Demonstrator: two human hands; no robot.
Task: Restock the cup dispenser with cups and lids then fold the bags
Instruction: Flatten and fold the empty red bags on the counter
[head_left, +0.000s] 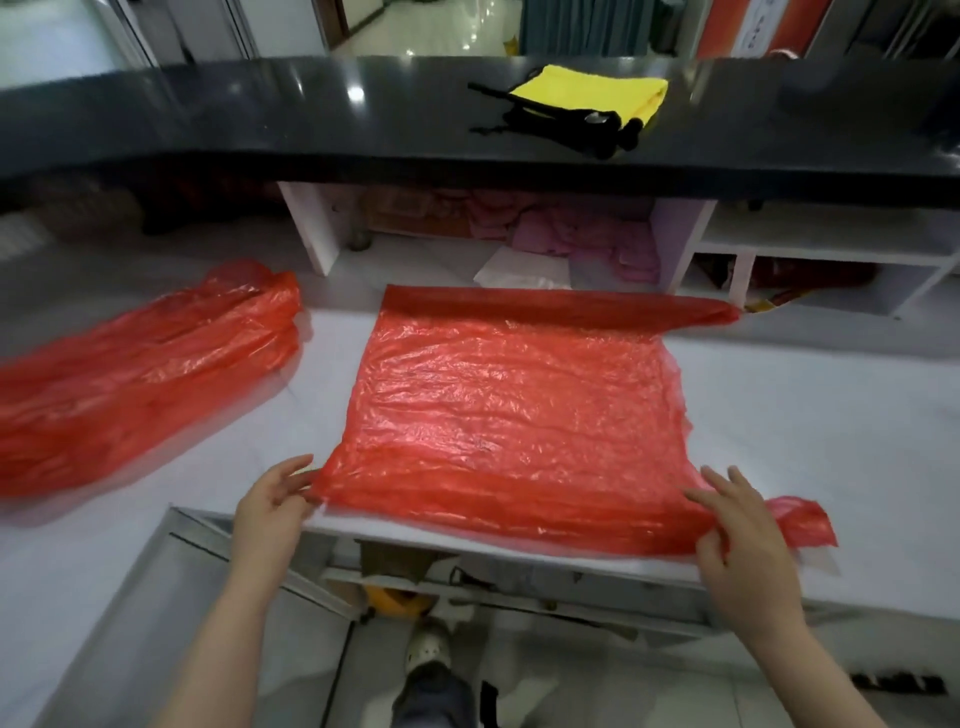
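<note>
Red plastic bag (514, 415) lies spread flat on the white worktop (805, 415), near its front edge — crinkled, roughly square, the far edge rolled or bunched into a darker band that tapers to a point at the far right. A strip along the near edge looks doubled over, deeper red.

Left hand (270, 504) is at the bag's near-left corner; thumb and fingers (296, 470) pinch the plastic right at the corner, the other fingers loosely extended. Right hand (737, 551) is at the near-right corner, fingers spread and fairly straight on top of the plastic, the thumb below at the bag's edge — whether it actually pinches the film, cannot tell. A loose tail of the bag sticks out past the right hand, on the worktop.

Second red bag (140, 374) lies to the left, well apart from the first, rumpled and partly gathered, blurred in the view.

Behind, a raised black counter (311, 124) carries a yellow cloth bag (597, 98) with black straps. Under it, white cubby shelves (810, 249) hold pinkish items, too blurred to name.
</note>
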